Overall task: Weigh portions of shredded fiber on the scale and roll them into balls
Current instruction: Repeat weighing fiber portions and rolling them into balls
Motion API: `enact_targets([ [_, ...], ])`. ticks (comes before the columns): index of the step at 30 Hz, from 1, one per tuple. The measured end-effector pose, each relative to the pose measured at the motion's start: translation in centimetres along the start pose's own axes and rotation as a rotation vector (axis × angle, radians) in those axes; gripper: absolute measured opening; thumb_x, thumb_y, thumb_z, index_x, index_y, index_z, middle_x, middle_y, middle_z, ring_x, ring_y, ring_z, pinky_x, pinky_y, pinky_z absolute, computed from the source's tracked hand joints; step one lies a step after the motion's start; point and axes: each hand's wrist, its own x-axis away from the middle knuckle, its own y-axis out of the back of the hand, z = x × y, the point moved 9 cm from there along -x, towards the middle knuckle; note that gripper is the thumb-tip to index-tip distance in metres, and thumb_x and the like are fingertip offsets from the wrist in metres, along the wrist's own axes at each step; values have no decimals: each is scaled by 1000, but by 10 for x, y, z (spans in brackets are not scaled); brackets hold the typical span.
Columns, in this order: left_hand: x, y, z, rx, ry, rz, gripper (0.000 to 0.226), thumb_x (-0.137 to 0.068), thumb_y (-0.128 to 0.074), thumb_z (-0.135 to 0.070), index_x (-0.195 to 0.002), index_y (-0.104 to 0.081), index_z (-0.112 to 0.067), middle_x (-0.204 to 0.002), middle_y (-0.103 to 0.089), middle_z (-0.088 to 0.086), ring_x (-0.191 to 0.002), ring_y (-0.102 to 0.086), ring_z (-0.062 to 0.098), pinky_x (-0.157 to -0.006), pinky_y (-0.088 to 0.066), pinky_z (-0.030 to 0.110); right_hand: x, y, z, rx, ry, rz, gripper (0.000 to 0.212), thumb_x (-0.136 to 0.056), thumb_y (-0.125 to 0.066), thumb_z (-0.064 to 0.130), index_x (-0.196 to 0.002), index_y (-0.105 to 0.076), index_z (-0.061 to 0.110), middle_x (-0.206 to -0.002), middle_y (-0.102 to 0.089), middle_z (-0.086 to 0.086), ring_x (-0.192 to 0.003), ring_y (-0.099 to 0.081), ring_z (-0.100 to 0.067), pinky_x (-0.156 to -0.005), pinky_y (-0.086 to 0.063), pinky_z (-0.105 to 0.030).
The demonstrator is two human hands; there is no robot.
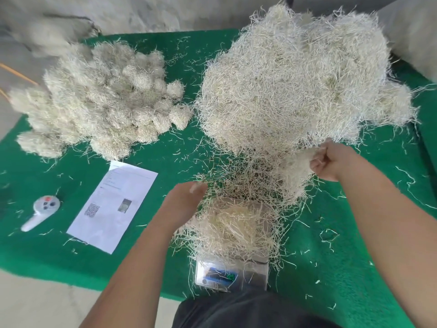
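Observation:
A big loose heap of shredded fiber [295,79] fills the right half of the green mat. A small portion of fiber [234,230] lies on the scale [231,275] at the near edge, its display half hidden by strands. My right hand [331,162] pinches a tuft at the heap's near edge. My left hand [186,197] hovers with straight fingers just left of the portion on the scale; it looks blurred. Several rolled fiber balls [101,100] are piled at the left.
A printed sheet of paper [113,204] and a small white handheld device [42,211] lie on the green mat [165,150] at the near left. Stray strands are scattered all over. Grey walls stand behind the table.

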Motion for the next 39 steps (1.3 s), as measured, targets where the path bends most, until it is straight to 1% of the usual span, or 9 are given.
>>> enact_targets([
  [3,8,12,15,165,98,-64,65,-94,-42,-76,-131,-59,-24,-117,-65,-8,-102,-63,16,-93,-51,40,0,-8,0,290,100,80,43,-108,-49,15,-150,-51,26,-82,-66,-2,-58,-57,-8,-57,-50,-18],
  [7,10,-20,-18,643,164,64,53,-89,-61,-47,-137,-43,-32,-137,-58,16,-114,-62,39,-108,-46,62,23,-47,-9,1078,268,301,63,-99,-69,18,-155,-38,13,-151,-51,-19,-126,-61,-33,-108,-50,-47],
  [12,18,-38,-50,655,9,50,34,-104,-50,-21,-134,-49,-37,-133,-42,11,-108,-65,39,-70,-62,29,68,-47,39,1885,415,200,96,-91,-77,35,-165,-17,26,-170,-23,-6,-154,-28,-33,-123,-23,-51],
  [15,23,-41,-58,644,-109,36,45,-103,-61,-24,-141,-42,-40,-131,-50,5,-107,-67,33,-74,-60,21,101,-44,68,1886,489,116,86,-93,-73,33,-163,-23,30,-166,-31,-7,-138,-49,-32,-108,-45,-45],
  [18,27,-43,-68,857,-118,78,56,-96,-72,-25,-135,-45,-55,-140,-54,4,-117,-67,25,-98,-58,41,138,-59,57,1826,737,114,74,-93,-68,31,-157,-31,35,-158,-39,-5,-105,-61,-20,-87,-49,-35],
  [22,27,-52,-76,1062,-120,181,54,-95,-70,-20,-134,-53,-54,-132,-69,2,-122,-68,27,-102,-55,43,166,-90,-33,1623,873,389,64,-95,-67,28,-151,-37,40,-148,-50,3,-121,-53,-11,-102,-50,-36],
  [25,26,-61,-85,1206,-129,266,59,-97,-69,-10,-141,-50,-45,-131,-70,10,-124,-66,34,-100,-56,44,158,-102,-92,1476,723,581,52,-96,-69,30,-141,-46,37,-133,-57,9,-99,-68,-12,-67,-58,-21],
  [31,29,-46,-56,793,-70,51,44,-95,-72,-20,-133,-58,-38,-129,-67,10,-115,-69,33,-99,-58,51,130,-97,-103,1221,668,591,7,-96,-72,36,-100,-70,30,-77,-71,12,-55,-61,2,-50,-47,-11],
  [39,30,-30,-13,459,-7,-105,46,-96,-74,-32,-135,-51,-37,-116,-65,-4,-104,-67,15,-90,-54,38,92,-72,-101,1203,576,488,9,-93,-75,38,-88,-73,31,-74,-74,6,-57,-64,-5,-53,-53,-15],
])
